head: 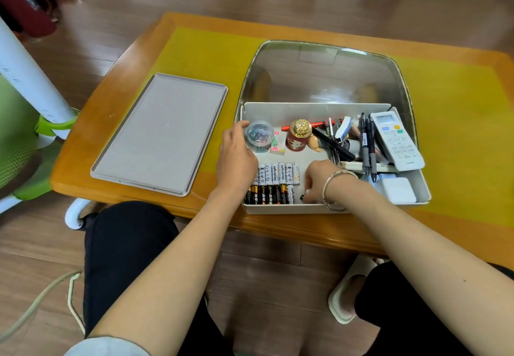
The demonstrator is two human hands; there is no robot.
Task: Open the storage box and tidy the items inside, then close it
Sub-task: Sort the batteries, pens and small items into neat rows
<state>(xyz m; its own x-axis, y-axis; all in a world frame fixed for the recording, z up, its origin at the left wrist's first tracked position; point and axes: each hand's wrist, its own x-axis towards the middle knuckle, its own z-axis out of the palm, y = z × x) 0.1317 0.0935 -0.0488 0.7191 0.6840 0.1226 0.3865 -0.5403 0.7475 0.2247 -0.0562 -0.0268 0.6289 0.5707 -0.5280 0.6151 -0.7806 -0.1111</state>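
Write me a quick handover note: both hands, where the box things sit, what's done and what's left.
Left hand: curled round the clear tub of clips at the box's far-left corner.
Right hand: down at the near wall, pinching a small item, apparently a battery, beside the battery rows.
Storage box: open on the table; lid lies flat to its left.
Done: lid off, batteries lined up in two rows.
Left: the pens, the remote control and the loose bits on the right side are piled up; sort them, then refit the lid.
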